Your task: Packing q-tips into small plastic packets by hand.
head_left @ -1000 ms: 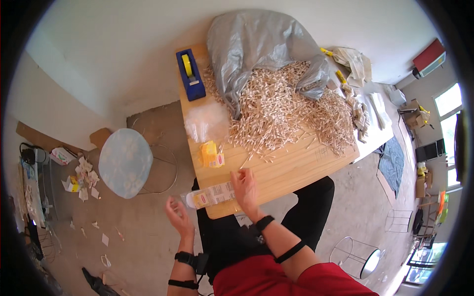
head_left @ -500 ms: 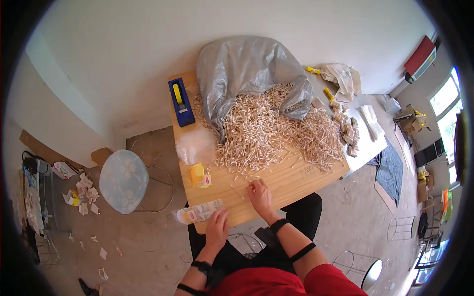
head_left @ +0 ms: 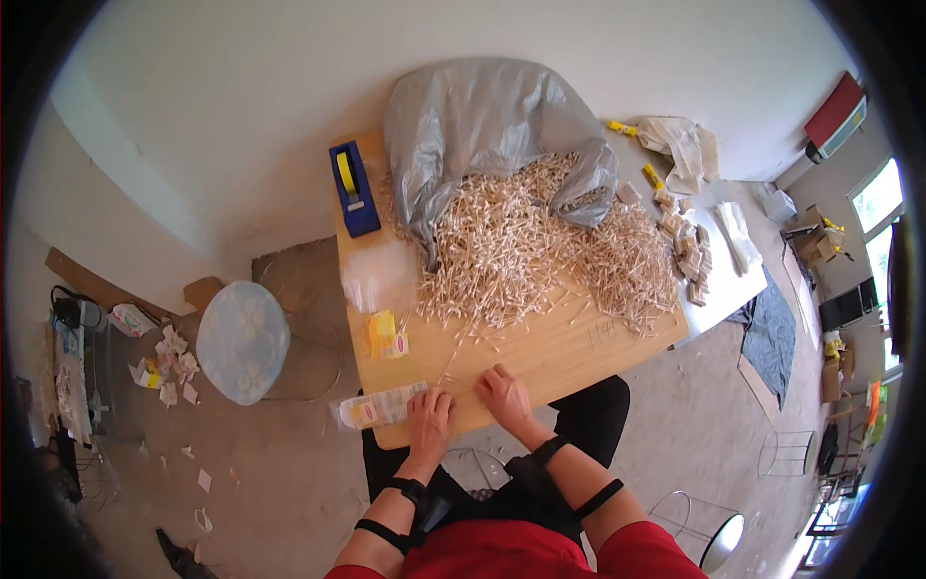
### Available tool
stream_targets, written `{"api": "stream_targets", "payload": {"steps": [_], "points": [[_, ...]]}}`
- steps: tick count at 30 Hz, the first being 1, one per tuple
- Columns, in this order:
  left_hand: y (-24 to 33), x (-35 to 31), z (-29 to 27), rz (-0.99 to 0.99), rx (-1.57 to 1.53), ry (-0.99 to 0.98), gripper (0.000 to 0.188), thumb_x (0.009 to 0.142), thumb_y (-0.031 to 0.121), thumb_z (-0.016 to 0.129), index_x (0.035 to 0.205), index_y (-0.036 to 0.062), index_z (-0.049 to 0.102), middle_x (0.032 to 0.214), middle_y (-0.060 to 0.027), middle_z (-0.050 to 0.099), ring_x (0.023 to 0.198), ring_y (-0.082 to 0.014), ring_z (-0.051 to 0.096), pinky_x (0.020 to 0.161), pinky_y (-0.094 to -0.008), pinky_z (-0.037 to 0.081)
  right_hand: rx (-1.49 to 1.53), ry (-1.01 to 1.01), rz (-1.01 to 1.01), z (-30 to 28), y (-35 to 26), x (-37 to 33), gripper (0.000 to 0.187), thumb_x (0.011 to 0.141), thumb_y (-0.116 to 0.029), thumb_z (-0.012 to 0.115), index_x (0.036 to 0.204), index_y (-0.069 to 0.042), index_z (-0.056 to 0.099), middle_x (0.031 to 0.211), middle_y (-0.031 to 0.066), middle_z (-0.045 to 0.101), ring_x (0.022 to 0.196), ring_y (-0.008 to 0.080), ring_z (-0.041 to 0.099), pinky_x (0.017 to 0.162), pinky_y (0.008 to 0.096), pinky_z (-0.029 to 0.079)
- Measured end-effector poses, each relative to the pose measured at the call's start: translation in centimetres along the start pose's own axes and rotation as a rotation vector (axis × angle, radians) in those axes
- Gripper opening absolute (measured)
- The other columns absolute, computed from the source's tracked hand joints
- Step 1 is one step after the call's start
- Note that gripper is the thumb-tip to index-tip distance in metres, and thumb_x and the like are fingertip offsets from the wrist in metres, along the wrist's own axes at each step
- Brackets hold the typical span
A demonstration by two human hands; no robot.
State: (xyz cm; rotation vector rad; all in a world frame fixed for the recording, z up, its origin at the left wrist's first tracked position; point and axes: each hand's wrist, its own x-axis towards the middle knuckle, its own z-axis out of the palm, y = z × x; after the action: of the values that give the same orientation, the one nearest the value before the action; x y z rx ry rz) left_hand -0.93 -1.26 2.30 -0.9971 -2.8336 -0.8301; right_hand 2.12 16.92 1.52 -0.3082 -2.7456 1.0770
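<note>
My left hand (head_left: 431, 419) rests at the near edge of the wooden table (head_left: 564, 362), fingers curled down beside the right end of a printed clear plastic packet (head_left: 381, 409). A hand's width to the right, my right hand (head_left: 504, 394) is closed, fingertips low against the wood. What either hand holds, if anything, is too small or hidden to make out. A few loose cotton swabs lie just beyond the fingers. Farther back spreads a large heap of cotton swabs (head_left: 497, 251), spilling from a grey plastic bag (head_left: 473, 121).
A blue tape dispenser (head_left: 355, 189) stands at the table's far left, with clear plastic bags (head_left: 378, 276) and yellow printed cards (head_left: 386, 335) nearer me. Bundled swabs (head_left: 687, 253) sit on a white surface at right. A covered stool (head_left: 243, 343) stands left of the table.
My right hand has drawn back toward me from the loose swabs. My left hand has moved slightly forward and right. The view has shifted a little.
</note>
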Motion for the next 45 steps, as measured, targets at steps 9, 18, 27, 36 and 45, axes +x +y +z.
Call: {"api": "stream_targets", "payload": {"steps": [9,18,27,36,45], "points": [[-0.7,2.5,0.8,0.095,0.112,0.013,0.023,0.081,0.015,0.069,0.103,0.0091,0.067,0.104,-0.0022,0.062,0.106,-0.0251,0.055,0.092,-0.0418,0.04,0.068,0.282,0.075,-0.7,-0.5,3.9,0.013,0.088,-0.011,0.063,0.1,-0.006,0.06,0.093,0.0167,0.061,0.082,0.0397,0.063,0.069,0.0475,0.051],[-0.4,-3.2,0.9,0.138,0.024,0.13,0.02,0.078,0.014,0.071,0.097,0.0123,0.067,0.1,-0.0009,0.06,0.099,-0.0243,0.056,0.091,-0.0432,0.04,-0.044,0.019,-0.034,0.0,1.6,2.0,0.006,0.087,-0.013,0.066,0.089,-0.008,0.066,0.096,0.0117,0.063,0.081,0.0367,0.064,0.069,0.0456,0.052],[-0.8,-2.4,0.7,0.078,-0.164,0.064,0.018,0.078,0.011,0.071,0.093,0.0078,0.062,0.098,-0.0066,0.056,0.098,-0.0303,0.054,0.089,-0.0434,0.044,0.052,0.046,-0.088,-1.1,1.4,2.2,0.013,0.081,-0.011,0.073,0.092,-0.005,0.068,0.095,0.0114,0.064,0.078,0.0329,0.066,0.066,0.0404,0.053],[-1.0,-2.4,0.8,0.034,-0.233,0.044,0.045,0.075,0.014,0.076,0.115,0.0066,0.056,0.115,-0.0125,0.053,0.109,-0.0368,0.05,0.094,-0.0469,0.042,0.05,-0.114,-0.141,0.3,1.1,0.6,0.013,0.081,-0.01,0.071,0.092,-0.006,0.067,0.093,0.0118,0.062,0.085,0.0345,0.065,0.072,0.0418,0.053],[-1.7,-2.0,2.3,0.2,-0.022,0.017,0.056,0.078,0.017,0.074,0.129,0.0038,0.053,0.133,-0.0095,0.05,0.13,-0.0306,0.044,0.115,-0.0484,0.033,-0.132,-0.063,-0.413,1.0,-2.4,4.6,0.017,0.087,-0.011,0.061,0.104,-0.008,0.061,0.103,0.0112,0.058,0.092,0.0312,0.062,0.075,0.0412,0.052]]}}
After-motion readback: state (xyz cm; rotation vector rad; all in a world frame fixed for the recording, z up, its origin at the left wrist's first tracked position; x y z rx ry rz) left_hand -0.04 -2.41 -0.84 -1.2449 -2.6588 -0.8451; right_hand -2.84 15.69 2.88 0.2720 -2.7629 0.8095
